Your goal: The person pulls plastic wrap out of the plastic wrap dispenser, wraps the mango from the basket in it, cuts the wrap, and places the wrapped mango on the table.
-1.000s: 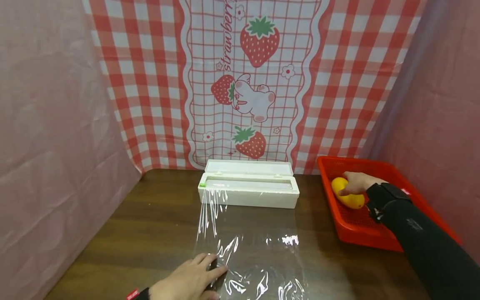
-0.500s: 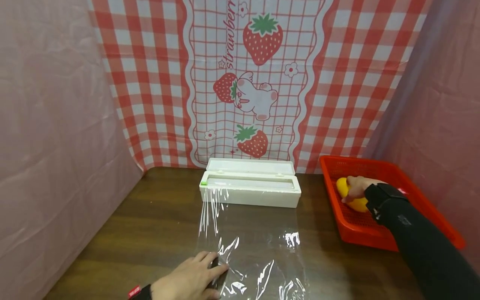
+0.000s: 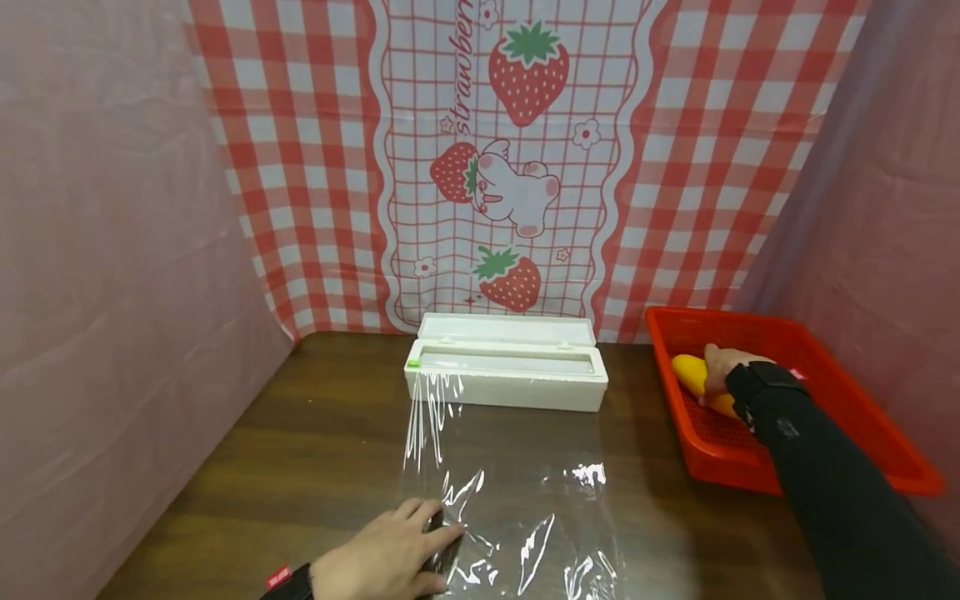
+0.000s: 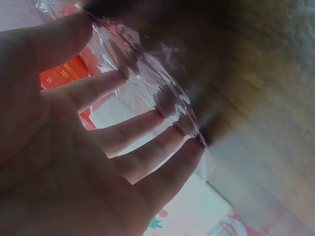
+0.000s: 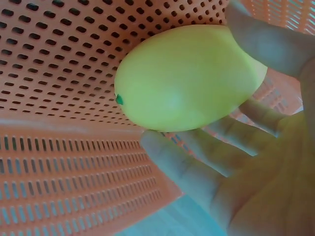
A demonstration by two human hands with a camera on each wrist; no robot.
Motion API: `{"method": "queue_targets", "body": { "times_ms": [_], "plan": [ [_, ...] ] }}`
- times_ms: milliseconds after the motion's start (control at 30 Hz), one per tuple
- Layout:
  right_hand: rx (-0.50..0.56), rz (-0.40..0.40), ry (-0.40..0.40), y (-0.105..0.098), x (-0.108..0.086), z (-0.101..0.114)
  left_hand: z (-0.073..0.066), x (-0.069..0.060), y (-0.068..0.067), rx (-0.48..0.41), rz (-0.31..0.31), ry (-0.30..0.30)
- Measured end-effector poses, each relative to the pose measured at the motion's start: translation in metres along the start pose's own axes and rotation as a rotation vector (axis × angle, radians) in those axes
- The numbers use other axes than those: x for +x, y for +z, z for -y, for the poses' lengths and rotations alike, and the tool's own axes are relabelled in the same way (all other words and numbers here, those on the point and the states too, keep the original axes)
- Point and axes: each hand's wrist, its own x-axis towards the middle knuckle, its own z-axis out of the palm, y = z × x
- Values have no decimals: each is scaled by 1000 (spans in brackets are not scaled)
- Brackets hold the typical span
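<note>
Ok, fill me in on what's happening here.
A person's left hand rests on clear plastic film, which runs over the table from a white box with its lid open. Their right hand is in the red basket, thumb and fingers around a yellow fruit. The fruit is inside the basket for now.

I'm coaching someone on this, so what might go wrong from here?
The smooth yellow fruit might slip from the right hand and roll in the red basket. The clear film, already wrinkled, could fold onto itself if the left hand shifts. Since it runs to the white box, a tug might drag that too.
</note>
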Motion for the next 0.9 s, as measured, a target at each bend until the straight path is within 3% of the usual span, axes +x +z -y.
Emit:
{"method": "queue_targets", "body": {
  "times_ms": [133, 267, 433, 633, 767, 900],
  "plan": [
    [-2, -13, 1, -1, -9, 4, 0, 0, -1, -2, 14, -17],
    [21, 29, 8, -1, -23, 9, -1, 2, -2, -20, 57, -36],
    [2, 112, 21, -3, -33, 17, -1, 3, -3, -20, 87, -50],
    [113, 244, 51, 2, -31, 18, -1, 3, -2, -7, 71, -36],
    [127, 235, 37, 3, -27, 14, -1, 3, -3, -15, 79, -44],
    [60, 225, 27, 0, -26, 13, -1, 3, -2, -22, 87, -53]
  ]
}}
